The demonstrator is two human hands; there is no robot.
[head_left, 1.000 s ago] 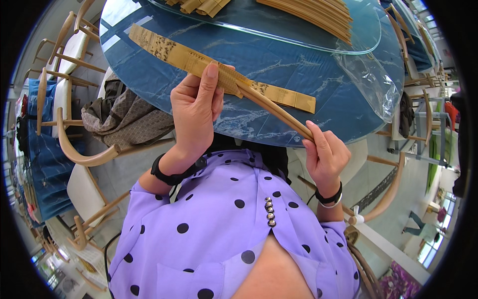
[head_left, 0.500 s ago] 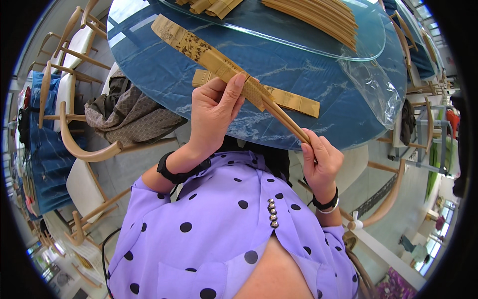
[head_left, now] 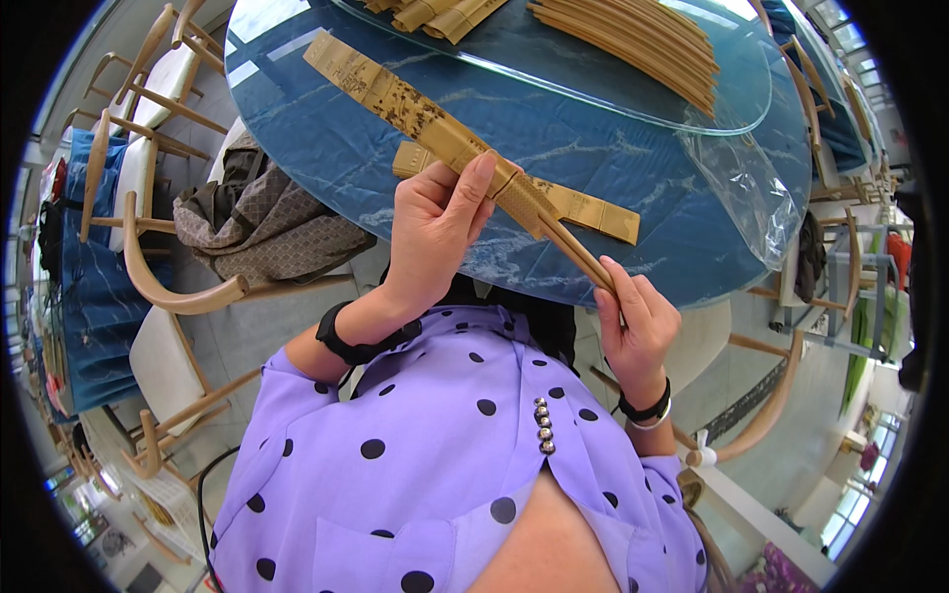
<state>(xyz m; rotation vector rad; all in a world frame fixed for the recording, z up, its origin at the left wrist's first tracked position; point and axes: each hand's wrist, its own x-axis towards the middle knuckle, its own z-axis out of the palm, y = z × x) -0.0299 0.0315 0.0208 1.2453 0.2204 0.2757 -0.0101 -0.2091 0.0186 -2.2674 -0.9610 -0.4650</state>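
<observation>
Held above the near edge of the blue marbled tabletop [head_left: 326, 148]: a closed bamboo folding fan [head_left: 445, 143], slanting from upper left down to lower right. Left hand [head_left: 435, 222] wrapped around the fan's middle from below, grip clamped on it, forefinger laid along the top of the slats. Right hand [head_left: 638, 331] lower down, grip closed on the narrow pivot end of the fan, fingers curled round the sticks. Directly beneath the held fan, flat on the tabletop, a second folded fan [head_left: 583, 210] of the same tan colour, partly covered by the first. Farther back, a round glass turntable [head_left: 732, 109] carrying a stack of bamboo fan ribs [head_left: 633, 35] and more folded pieces [head_left: 435, 12]. Near the right rim, a crumpled clear plastic bag [head_left: 746, 193]. To the left, a wooden chair [head_left: 168, 287] with a brown patterned garment [head_left: 257, 232] draped over it
</observation>
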